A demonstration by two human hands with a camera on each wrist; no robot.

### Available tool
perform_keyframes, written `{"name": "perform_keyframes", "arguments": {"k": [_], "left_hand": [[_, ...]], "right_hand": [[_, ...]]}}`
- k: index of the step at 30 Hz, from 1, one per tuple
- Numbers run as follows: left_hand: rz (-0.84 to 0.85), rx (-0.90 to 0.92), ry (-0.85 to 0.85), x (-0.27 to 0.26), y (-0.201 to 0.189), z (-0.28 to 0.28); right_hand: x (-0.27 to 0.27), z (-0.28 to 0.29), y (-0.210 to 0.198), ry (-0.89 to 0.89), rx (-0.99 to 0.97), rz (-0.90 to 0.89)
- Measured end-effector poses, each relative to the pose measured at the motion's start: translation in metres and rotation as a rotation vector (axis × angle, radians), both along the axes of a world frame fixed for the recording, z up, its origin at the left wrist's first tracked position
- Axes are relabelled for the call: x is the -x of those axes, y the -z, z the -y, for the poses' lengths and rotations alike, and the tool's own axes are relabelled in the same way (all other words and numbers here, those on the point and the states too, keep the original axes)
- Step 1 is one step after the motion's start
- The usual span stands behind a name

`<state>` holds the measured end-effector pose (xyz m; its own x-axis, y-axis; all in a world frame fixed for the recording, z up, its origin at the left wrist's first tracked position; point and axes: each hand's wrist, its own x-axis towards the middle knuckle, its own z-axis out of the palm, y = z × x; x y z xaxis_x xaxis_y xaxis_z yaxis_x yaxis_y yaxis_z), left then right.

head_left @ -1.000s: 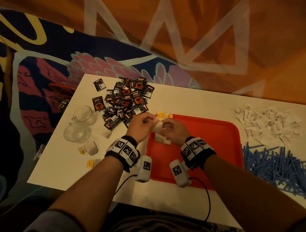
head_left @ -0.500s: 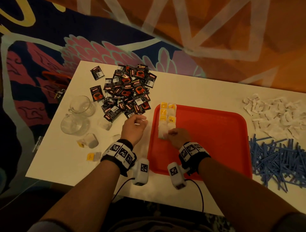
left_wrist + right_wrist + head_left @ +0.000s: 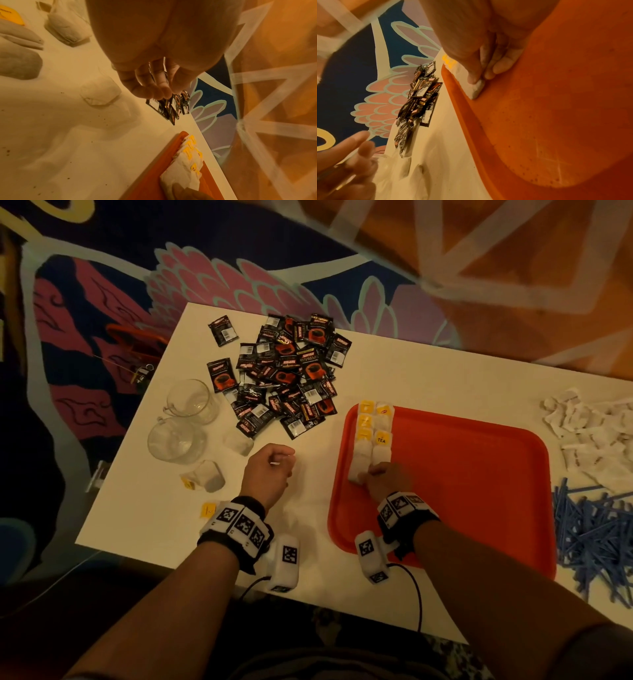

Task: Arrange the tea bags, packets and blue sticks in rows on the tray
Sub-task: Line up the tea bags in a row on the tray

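Observation:
A red tray (image 3: 479, 484) lies on the white table (image 3: 428, 378). Two short columns of tea bags with yellow tags (image 3: 373, 436) run along its left edge. My right hand (image 3: 373, 474) pinches the nearest tea bag (image 3: 476, 88) by its end, flat on the tray floor. Left of the tray, my left hand (image 3: 274, 463) hovers over the table with loosely curled fingers (image 3: 154, 92) and holds nothing. Black coffee packets (image 3: 287, 378) are heaped at the back left. White packets (image 3: 589, 433) and blue sticks (image 3: 596, 539) lie to the right of the tray.
Two glass cups (image 3: 181, 419) stand at the table's left. Loose tea bags (image 3: 238, 441) (image 3: 209, 475) and a yellow tag (image 3: 208, 510) lie near my left hand. The tray's middle and right (image 3: 556, 121) are bare. A patterned rug surrounds the table.
Both hands held a tea bag together over the tray's left edge. My right hand has set it down on the tray; my left hand has let go and drawn left over the table.

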<state>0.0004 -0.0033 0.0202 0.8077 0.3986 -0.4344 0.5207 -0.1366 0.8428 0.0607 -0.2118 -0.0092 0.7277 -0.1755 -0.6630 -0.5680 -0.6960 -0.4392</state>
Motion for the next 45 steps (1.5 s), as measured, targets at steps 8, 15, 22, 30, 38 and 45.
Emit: {"name": "perform_keyframes", "arguments": {"k": [8, 15, 22, 30, 38, 45], "left_hand": [[-0.015, -0.030, 0.002, 0.012, 0.010, -0.014], [-0.117, -0.338, 0.063, 0.036, 0.018, -0.047], [-0.175, -0.639, 0.226, 0.038, 0.027, -0.086], [-0.396, -0.861, 0.598, 0.007, 0.036, -0.078], [-0.252, -0.806, 0.578, 0.057, 0.040, -0.065], [-0.198, -0.584, 0.009, 0.096, 0.031, -0.111]], "right_hand": [[-0.002, 0.000, 0.002, -0.010, 0.087, 0.040], [0.001, -0.017, -0.006, -0.022, 0.015, 0.122], [0.013, -0.059, -0.018, -0.229, -0.059, 0.180], [0.020, -0.078, -0.019, -0.332, -0.114, 0.164], [0.026, -0.110, -0.005, -0.480, -0.079, 0.117], [0.033, -0.146, 0.005, -0.744, -0.034, 0.099]]}}
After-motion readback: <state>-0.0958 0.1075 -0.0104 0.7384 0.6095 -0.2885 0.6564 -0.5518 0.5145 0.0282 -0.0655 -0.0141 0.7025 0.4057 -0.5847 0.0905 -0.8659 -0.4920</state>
